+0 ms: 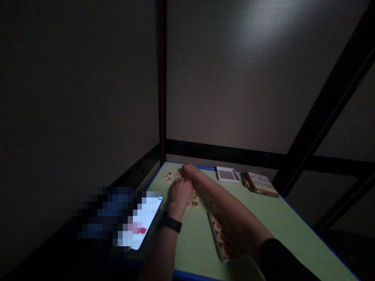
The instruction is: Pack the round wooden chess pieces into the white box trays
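Observation:
Small round pale pieces with red or dark markings (195, 203) lie scattered on the green table (193, 249). My left hand (182, 192), with a black band at its wrist, rests among them, fingers bent and pointing away; what is under the fingertips is hidden. Just beyond it, my right hand (190, 171) reaches across to the far left, its fingers curled down over the pieces, and I cannot make out what they hold. Under my right forearm, a shallow box (217, 242) holds several round pieces in a row; the arm hides part of it.
An open white tray (227, 175) sits at the table's far edge. Right of it lies a printed box lid (262, 183). A lit phone screen (143, 222) stands out at the left edge, partly pixelated. Dark-framed wall panels rise behind the table.

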Available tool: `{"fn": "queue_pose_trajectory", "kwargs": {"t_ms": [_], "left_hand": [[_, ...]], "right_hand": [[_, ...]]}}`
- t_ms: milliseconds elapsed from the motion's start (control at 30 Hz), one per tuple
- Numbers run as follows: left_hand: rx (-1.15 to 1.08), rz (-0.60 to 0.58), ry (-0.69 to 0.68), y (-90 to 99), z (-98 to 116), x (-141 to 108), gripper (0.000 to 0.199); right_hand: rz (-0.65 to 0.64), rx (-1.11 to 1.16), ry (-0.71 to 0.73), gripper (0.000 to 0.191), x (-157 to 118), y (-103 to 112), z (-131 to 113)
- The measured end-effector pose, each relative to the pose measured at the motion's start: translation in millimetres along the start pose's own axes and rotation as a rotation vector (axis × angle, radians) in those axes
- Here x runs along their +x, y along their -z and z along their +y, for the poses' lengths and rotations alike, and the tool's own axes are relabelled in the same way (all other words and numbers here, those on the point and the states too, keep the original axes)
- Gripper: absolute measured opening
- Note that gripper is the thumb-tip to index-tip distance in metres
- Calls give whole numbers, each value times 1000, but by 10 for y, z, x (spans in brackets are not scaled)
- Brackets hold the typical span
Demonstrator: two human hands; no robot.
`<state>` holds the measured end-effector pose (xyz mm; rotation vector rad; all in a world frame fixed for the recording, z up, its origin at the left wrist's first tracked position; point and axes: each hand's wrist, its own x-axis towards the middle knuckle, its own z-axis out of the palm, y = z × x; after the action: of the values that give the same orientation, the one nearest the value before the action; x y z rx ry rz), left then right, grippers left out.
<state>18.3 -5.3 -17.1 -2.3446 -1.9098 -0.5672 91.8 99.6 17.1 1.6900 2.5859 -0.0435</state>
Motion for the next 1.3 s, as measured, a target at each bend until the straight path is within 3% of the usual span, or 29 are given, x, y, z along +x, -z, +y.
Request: {"fn": "queue_pose_trajectory", "kwargs": {"t_ms": [167, 300, 433, 567, 667, 767, 1133, 1300], "left_hand": [[-22, 26, 11, -12, 15, -6, 40], [-52, 35, -34, -16, 60, -11, 43], [-81, 22, -150, -25, 147, -26, 44], [-123, 17, -232, -49, 245, -62, 40], [-119, 34, -294, -73, 302, -88, 38], [-74, 59, -331, -108, 321, -96, 39], [14, 173, -355, -246, 253, -61, 39], [24, 168, -363, -235, 256, -70, 39]], "right_hand": [[12, 12, 18, 29, -44, 35, 0], [80, 43, 42, 43, -276, 137, 192], [149, 101, 82, 40, -864, 206, 597], [238, 309, 174, 25, -1681, 64, 921], [277, 448, 234, 17, -2176, -126, 956], [260, 458, 230, 14, -2448, -253, 879], [230, 312, 237, 18, -2564, -301, 748], [299, 433, 204, 22, -2554, -270, 834]]}}
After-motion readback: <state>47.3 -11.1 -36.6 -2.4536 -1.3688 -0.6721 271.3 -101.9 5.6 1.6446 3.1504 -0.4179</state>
